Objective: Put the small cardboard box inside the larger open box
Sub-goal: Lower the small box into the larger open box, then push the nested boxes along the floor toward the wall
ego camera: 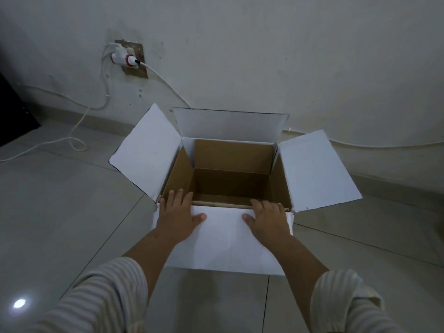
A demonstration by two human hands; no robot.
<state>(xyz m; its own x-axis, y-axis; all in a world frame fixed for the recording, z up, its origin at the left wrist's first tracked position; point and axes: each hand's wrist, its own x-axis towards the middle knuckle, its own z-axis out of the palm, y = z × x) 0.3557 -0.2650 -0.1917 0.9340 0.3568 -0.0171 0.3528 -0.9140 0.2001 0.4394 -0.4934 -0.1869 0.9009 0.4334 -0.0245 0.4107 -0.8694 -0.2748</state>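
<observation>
The larger open box [230,155] stands on the floor in front of me, brown inside, with its four white flaps folded outward. What shows of its inside is bare. My left hand [179,216] lies flat on the near flap [223,246], fingers spread and reaching over the near rim. My right hand [266,218] rests flat on the same flap further right, its fingers at the rim. Neither hand holds anything. No small cardboard box is in view.
A grey tiled floor [72,212] surrounds the box. Behind it is a white wall with a socket and plugs [128,58]; white cables [72,138] trail down the wall and across the floor at left. A dark object [12,104] stands at the far left.
</observation>
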